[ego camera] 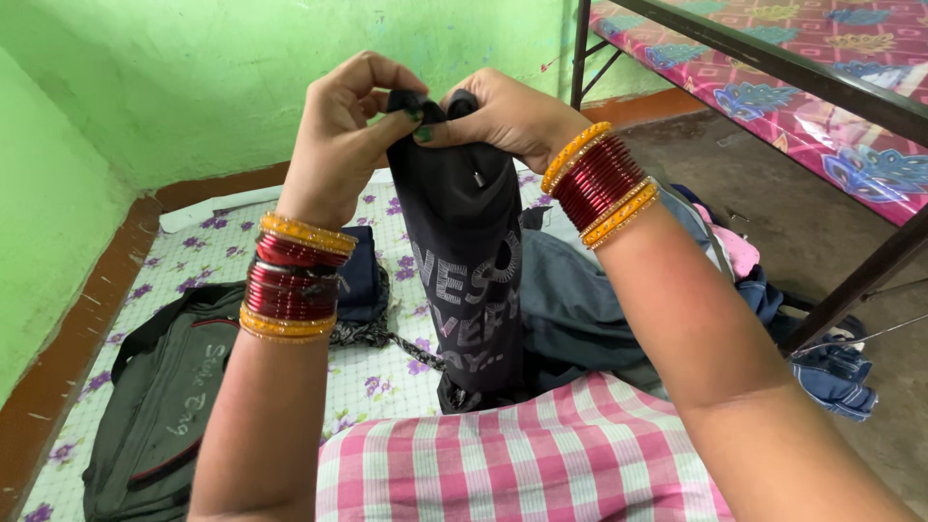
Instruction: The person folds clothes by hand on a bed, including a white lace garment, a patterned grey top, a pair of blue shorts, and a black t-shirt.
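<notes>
My left hand (340,135) and my right hand (510,114) pinch the top edge of a black garment (464,261) with pale printed lettering. They hold it up in front of me so that it hangs down to my lap. Both wrists wear stacks of red and yellow bangles. My lap is covered by pink and white checked cloth (522,454). The garment's lower end rests on that cloth.
A white sheet with purple flowers (213,251) covers the floor. On it lie a dark grey bag (164,387), a folded navy cloth (360,275) and a grey garment (580,300). More clothes (831,372) lie at right. A metal bed frame with a pink patterned mattress (802,68) stands at the upper right.
</notes>
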